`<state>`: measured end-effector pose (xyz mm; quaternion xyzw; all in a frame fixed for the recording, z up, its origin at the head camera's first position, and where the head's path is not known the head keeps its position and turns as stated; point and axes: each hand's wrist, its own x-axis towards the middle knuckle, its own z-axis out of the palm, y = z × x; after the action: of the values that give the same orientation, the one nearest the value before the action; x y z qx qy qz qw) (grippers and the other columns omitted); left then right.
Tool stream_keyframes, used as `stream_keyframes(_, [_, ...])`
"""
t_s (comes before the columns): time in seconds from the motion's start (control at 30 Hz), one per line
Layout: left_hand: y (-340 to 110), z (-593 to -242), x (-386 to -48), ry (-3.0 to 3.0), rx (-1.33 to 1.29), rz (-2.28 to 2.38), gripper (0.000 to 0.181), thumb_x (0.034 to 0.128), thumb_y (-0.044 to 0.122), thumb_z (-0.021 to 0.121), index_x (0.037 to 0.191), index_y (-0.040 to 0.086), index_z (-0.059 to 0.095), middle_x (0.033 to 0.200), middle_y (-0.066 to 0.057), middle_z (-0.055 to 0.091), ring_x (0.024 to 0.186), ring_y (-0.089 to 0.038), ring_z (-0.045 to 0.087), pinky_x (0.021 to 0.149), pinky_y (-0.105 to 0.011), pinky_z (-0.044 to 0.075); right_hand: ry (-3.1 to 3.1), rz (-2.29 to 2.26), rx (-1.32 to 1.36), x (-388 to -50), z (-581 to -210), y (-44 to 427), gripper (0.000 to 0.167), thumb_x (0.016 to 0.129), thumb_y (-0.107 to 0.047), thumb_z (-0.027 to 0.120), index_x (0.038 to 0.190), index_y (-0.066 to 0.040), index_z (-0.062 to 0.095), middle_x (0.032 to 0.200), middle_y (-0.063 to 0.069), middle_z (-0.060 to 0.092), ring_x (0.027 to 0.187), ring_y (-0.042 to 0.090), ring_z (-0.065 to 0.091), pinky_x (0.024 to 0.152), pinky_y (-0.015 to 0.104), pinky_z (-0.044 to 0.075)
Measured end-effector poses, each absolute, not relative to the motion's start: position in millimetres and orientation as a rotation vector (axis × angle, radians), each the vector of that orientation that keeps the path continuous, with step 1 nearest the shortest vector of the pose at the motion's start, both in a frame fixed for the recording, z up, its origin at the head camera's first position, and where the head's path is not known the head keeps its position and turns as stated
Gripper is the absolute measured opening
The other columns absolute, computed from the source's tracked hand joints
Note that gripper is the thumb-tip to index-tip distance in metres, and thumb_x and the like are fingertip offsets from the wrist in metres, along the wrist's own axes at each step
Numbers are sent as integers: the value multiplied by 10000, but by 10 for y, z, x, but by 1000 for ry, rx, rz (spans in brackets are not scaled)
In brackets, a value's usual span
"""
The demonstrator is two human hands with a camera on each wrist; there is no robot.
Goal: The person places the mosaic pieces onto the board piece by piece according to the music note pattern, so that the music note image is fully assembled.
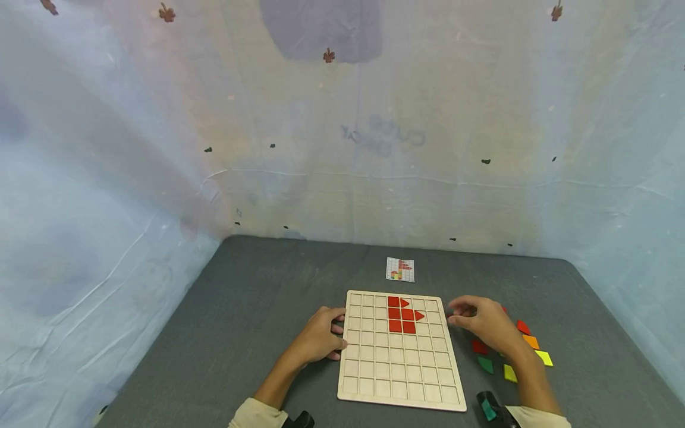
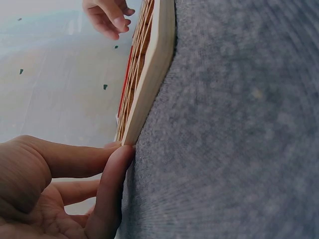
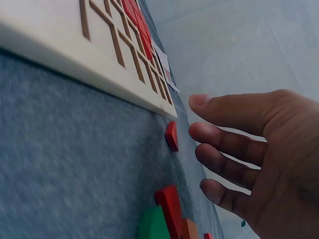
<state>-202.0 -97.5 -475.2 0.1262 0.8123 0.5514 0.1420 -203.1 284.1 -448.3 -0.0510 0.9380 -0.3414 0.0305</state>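
A wooden grid board (image 1: pixel 382 374) lies flat on the dark table, with several red pieces (image 1: pixel 402 314), squares and triangles, set into its upper cells. My left hand (image 1: pixel 317 337) is at the board's left edge. The left wrist view shows its thumb and a finger (image 2: pixel 115 167) pinching that rim. Just beyond the right edge hovers my right hand (image 1: pixel 488 322), its fingers loosely bent and apart, holding nothing. Near those fingertips, a small loose red piece (image 3: pixel 171 136) rests on the table beside the board.
Right of the board, partly under my right forearm, lie loose pieces: red (image 1: pixel 480 347), green (image 1: pixel 486 364), orange (image 1: pixel 531 342) and yellow (image 1: pixel 510 373). A small printed card (image 1: pixel 400 270) with a coloured pattern sits behind the board. Pale sheeting (image 1: pixel 342 196) surrounds the table.
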Motion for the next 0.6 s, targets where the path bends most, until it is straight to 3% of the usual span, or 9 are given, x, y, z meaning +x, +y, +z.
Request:
stream_keyframes(0.33, [-972, -4755, -2019, 2346, 359, 1592, 733, 826, -135, 750, 1511, -104, 491, 1307, -208, 540, 1043, -280, 596, 580, -355, 659, 2921, -1039, -105, -1993, -4503, 3155, 344, 966, -245, 797, 1239, -41, 744, 1058, 35, 736, 929, 180, 664, 706, 331, 560])
stream_keyframes(0.6, [-976, -4751, -2017, 2357, 370, 1584, 728, 827, -134, 752, 1509, -99, 499, 1313, -211, 540, 1050, -283, 594, 577, -350, 657, 2967, -1011, -75, -1914, -4492, 3376, 361, 953, -216, 809, 1236, -5, 733, 1036, 47, 746, 906, 188, 679, 670, 279, 571])
